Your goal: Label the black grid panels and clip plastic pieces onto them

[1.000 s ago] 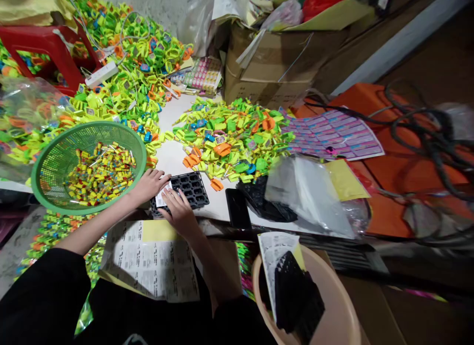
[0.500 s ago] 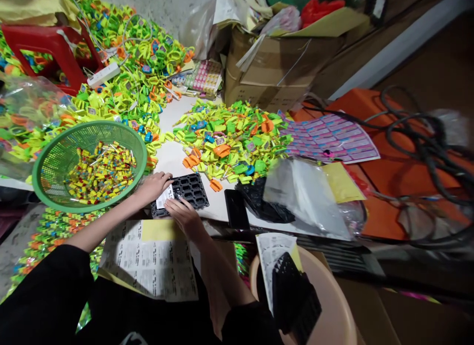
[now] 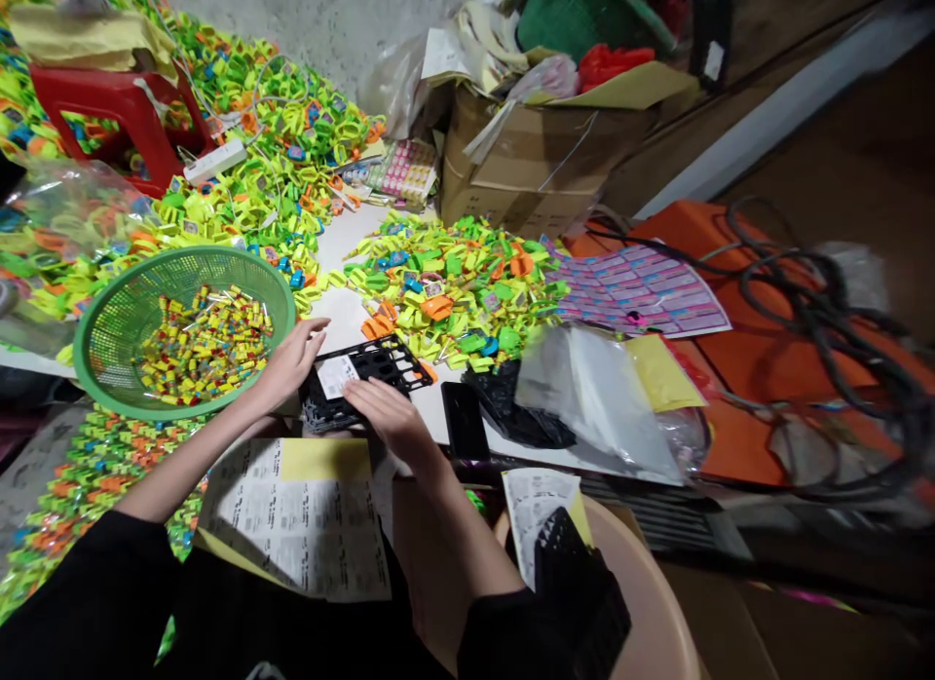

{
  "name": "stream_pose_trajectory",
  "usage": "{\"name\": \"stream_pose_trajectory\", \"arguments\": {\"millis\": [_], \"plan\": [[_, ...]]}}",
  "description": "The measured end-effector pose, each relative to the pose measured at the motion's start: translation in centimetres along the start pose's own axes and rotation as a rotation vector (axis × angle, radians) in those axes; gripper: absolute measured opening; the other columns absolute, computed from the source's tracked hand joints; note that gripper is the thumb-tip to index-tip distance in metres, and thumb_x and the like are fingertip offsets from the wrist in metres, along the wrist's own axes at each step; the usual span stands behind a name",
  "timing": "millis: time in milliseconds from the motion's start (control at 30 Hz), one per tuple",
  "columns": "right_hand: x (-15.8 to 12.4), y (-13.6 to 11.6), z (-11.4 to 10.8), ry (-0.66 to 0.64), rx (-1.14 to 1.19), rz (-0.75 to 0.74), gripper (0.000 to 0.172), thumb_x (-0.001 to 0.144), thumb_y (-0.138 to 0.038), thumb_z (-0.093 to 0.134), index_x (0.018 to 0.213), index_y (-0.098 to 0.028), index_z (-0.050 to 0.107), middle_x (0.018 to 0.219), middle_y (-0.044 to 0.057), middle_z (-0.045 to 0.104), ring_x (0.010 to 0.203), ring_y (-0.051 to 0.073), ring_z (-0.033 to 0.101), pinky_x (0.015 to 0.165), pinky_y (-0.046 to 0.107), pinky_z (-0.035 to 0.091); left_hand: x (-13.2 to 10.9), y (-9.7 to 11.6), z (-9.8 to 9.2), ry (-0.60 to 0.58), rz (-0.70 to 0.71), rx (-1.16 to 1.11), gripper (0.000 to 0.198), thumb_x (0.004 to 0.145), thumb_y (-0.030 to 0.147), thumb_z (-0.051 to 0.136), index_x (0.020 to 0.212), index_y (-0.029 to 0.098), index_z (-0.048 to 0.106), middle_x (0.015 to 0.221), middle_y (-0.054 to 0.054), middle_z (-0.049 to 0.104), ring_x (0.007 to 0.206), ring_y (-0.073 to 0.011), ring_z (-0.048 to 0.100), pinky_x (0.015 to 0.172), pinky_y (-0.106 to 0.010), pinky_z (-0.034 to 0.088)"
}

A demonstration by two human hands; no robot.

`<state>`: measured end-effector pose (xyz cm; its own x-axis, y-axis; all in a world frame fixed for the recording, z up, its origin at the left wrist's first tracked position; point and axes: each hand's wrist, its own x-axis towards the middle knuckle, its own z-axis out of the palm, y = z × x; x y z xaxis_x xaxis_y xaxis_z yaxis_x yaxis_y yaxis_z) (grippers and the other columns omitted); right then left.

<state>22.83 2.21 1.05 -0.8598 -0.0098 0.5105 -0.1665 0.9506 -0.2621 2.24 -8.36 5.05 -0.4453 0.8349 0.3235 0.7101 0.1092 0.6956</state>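
A black plastic tray (image 3: 380, 360) with a grid of pockets sits at the near edge of the white table, tilted and turned. A small white label (image 3: 337, 375) is stuck on its left part. My left hand (image 3: 290, 360) lies against the tray's left edge with fingers spread, beside the green basket (image 3: 98, 310). My right hand (image 3: 391, 415) is closed on the tray's near edge. A sheet of printed labels (image 3: 299, 510) with a yellow backing lies on my lap just below both hands.
The green basket holds several small yellow and red pieces. Heaps of green, yellow and orange plastic parts (image 3: 453, 285) cover the table. A black phone (image 3: 464, 417), clear bags (image 3: 591, 388), a purple sticker sheet (image 3: 643, 290), a cardboard box (image 3: 541, 164) and a beige basin (image 3: 657, 622) with black trays surround me.
The black tray has been lifted off flat and turned, its far end swinging right. My right hand moved from its top to its near edge; my left hand's fingers spread.
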Motion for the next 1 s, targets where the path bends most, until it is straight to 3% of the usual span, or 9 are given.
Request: {"name": "stream_pose_trajectory", "arguments": {"millis": [100,200,300,367,533,633,733,800,1000], "plan": [[2.0,2.3,-1.2,0.012,-0.014,0.093,0.047,0.097,-0.009,0.031,0.134,-0.023,0.054,0.133,0.005,0.060,0.128,0.015,0.052,0.114,0.040,0.037,-2.3,1.9,-2.9,0.146,0.027,-0.054,0.035,0.098,0.042,0.038,0.115,0.017,0.056,0.114,-0.008,0.064,0.108,-0.0181,0.060,0.096,-0.033,0.046],[4.6,5.6,-1.4,0.012,-0.072,0.248,0.043,0.096,-0.011,0.032,0.129,-0.022,0.059,0.129,0.007,0.063,0.123,0.018,0.056,0.113,0.045,0.037,-5.5,2.4,-5.0,0.154,-0.014,-0.104,0.036,0.098,0.043,0.036,0.106,0.017,0.060,0.101,-0.006,0.067,0.092,-0.0164,0.064,0.085,-0.029,0.050],[5.9,6.8,-0.3,0.048,-0.128,0.343,0.036,0.096,-0.021,0.043,0.128,-0.020,0.058,0.133,0.012,0.058,0.129,0.024,0.049,0.113,0.053,0.032,-9.2,1.5,-6.3,-0.003,-0.069,-0.088,0.039,0.098,0.045,0.035,0.097,0.018,0.063,0.090,-0.005,0.068,0.081,-0.0158,0.064,0.078,-0.027,0.050],[5.2,4.9,1.3,0.084,-0.112,0.325,0.034,0.096,-0.026,0.045,0.127,-0.019,0.059,0.133,0.013,0.058,0.127,0.026,0.049,0.110,0.052,0.034,-11.7,0.0,-6.7,-0.168,-0.126,-0.042,0.040,0.097,0.047,0.036,0.093,0.018,0.064,0.088,-0.004,0.069,0.081,-0.0165,0.064,0.078,-0.027,0.050],[-0.4,-5.2,8.9,-0.112,0.129,-0.023,0.023,0.096,-0.027,0.048,0.106,-0.022,0.067,0.099,0.006,0.071,0.094,0.019,0.064,0.089,0.035,0.050,-17.7,-5.9,-5.2,-0.382,-0.317,0.162,0.045,0.097,0.051,0.033,0.108,0.021,0.064,0.108,-0.007,0.068,0.100,-0.0222,0.063,0.091,-0.036,0.048],[-2.7,-8.6,14.3,-0.266,0.155,0.109,0.026,0.095,-0.028,0.049,0.117,-0.021,0.062,0.113,0.008,0.068,0.105,0.021,0.062,0.096,0.035,0.050,-20.7,-9.2,-3.3,-0.341,-0.309,0.365,0.047,0.096,0.049,0.035,0.123,0.018,0.057,0.125,-0.012,0.060,0.118,-0.0279,0.053,0.102,-0.046,0.041],[-3.1,-8.4,17.9,-0.330,0.140,0.437,0.037,0.095,-0.030,0.049,0.129,-0.016,0.054,0.131,0.014,0.058,0.120,0.025,0.056,0.102,0.041,0.047,-22.7,-10.7,-1.7,-0.312,-0.286,0.460,0.050,0.096,0.046,0.036,0.134,0.017,0.049,0.138,-0.015,0.050,0.129,-0.0302,0.044,0.107,-0.049,0.037],[-2.8,-7.5,19.0,-0.364,0.164,0.531,0.035,0.096,-0.028,0.047,0.128,-0.016,0.054,0.132,0.014,0.057,0.121,0.025,0.055,0.102,0.041,0.047,-23.7,-11.0,-1.0,-0.307,-0.258,0.482,0.050,0.096,0.045,0.035,0.136,0.017,0.047,0.141,-0.015,0.048,0.133,-0.0299,0.040,0.109,-0.049,0.034],[-3.1,-6.7,19.5,-0.351,0.243,0.411,0.029,0.096,-0.024,0.049,0.122,-0.016,0.059,0.131,0.012,0.058,0.125,0.024,0.050,0.104,0.042,0.045,-25.6,-11.3,0.5,-0.286,-0.276,0.514,0.051,0.098,0.043,0.031,0.138,0.017,0.046,0.147,-0.014,0.043,0.140,-0.0279,0.034,0.113,-0.049,0.030]]}}
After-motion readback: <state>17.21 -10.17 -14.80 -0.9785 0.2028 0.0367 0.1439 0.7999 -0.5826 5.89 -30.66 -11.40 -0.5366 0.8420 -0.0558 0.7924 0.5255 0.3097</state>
